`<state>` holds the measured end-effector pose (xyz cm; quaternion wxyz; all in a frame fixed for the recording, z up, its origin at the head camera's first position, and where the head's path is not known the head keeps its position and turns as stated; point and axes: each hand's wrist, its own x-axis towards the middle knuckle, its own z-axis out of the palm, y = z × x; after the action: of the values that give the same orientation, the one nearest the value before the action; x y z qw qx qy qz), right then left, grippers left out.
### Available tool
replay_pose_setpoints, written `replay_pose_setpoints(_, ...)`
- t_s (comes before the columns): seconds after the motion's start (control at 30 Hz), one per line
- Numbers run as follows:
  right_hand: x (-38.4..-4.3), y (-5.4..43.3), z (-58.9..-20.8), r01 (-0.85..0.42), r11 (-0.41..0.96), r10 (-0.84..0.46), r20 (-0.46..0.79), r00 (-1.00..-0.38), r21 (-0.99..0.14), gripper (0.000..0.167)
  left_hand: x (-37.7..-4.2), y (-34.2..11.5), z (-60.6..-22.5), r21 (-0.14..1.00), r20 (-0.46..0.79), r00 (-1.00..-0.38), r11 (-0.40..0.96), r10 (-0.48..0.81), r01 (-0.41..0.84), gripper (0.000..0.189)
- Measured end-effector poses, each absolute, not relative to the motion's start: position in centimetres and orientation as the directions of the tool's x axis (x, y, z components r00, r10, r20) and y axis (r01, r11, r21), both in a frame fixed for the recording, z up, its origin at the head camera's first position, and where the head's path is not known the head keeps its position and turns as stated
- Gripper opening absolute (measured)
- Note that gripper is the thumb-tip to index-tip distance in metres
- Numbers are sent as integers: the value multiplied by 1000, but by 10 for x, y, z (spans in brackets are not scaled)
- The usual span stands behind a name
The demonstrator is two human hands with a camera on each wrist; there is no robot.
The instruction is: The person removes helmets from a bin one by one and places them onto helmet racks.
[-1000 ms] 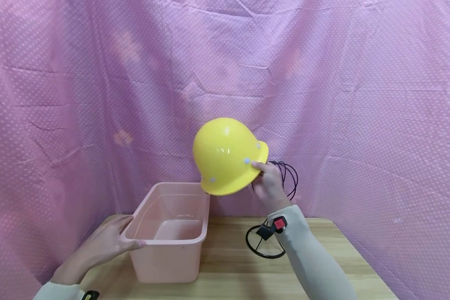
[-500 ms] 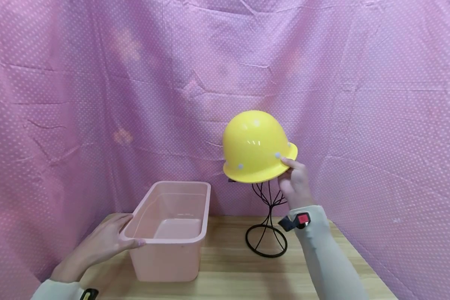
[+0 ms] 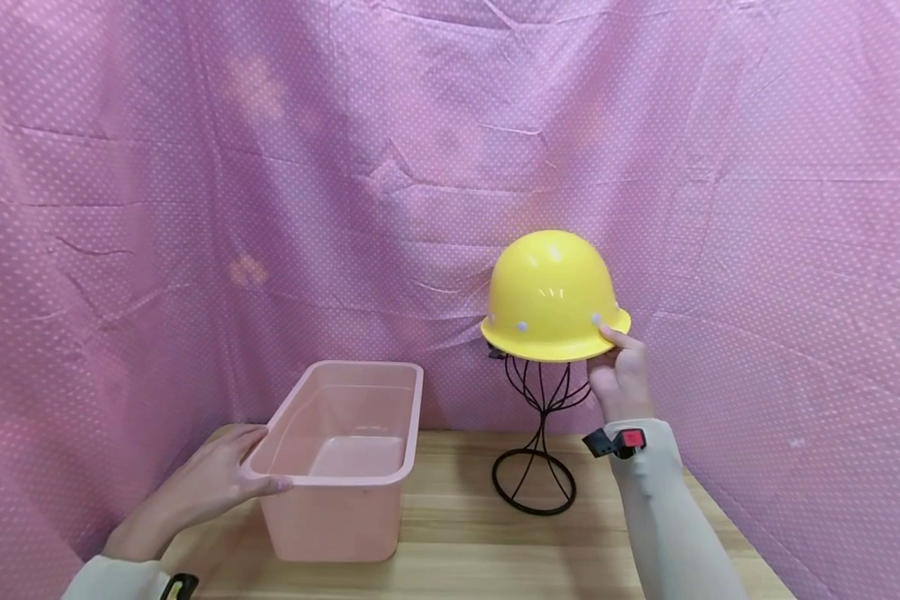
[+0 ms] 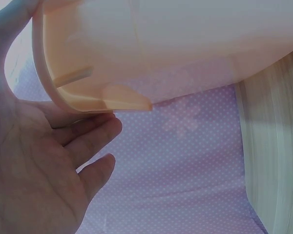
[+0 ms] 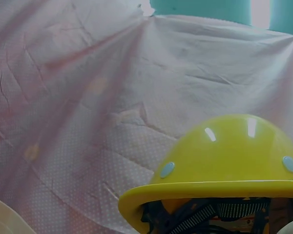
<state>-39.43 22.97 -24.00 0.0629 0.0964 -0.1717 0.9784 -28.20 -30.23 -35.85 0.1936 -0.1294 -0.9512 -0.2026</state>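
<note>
My right hand (image 3: 621, 379) pinches the brim of a yellow hard hat (image 3: 551, 283), thumb on the outer face. The hat sits upright over the top of a black wire stand (image 3: 543, 412), whose upper part is hidden inside it. From below, the right wrist view shows dark inner straps (image 5: 241, 209) under the brim. At the left, my left hand (image 3: 198, 492) rests on the near left corner of a pink plastic bin (image 3: 337, 525). Its thumb lies along the front rim and its extended fingers touch the left side, as the left wrist view also shows.
A light wooden table (image 3: 472, 533) carries the bin and the stand's round base. Behind and on both sides hangs a pink dotted cloth (image 3: 450, 150). Both sleeves have straps with small devices at the wrists, a red one (image 3: 632, 438) on the right.
My right hand has carried the hard hat rightward from beside the bin to over the stand, and the hat has turned level. My left hand has stayed at the bin's corner.
</note>
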Motion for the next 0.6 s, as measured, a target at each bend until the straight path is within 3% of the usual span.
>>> replay_pose_setpoints(0.37, -390, 239, -262, -141, -960, 106, 153, -983, -241, 64, -282, -302, -359, 342, 433, -887, 881, 162, 328, 102)
replay_pose_setpoints(0.6, -385, 241, -277, -138, -957, 105, 140, -985, -256, 65, -282, -302, -359, 333, 439, -884, 885, 159, 325, 103)
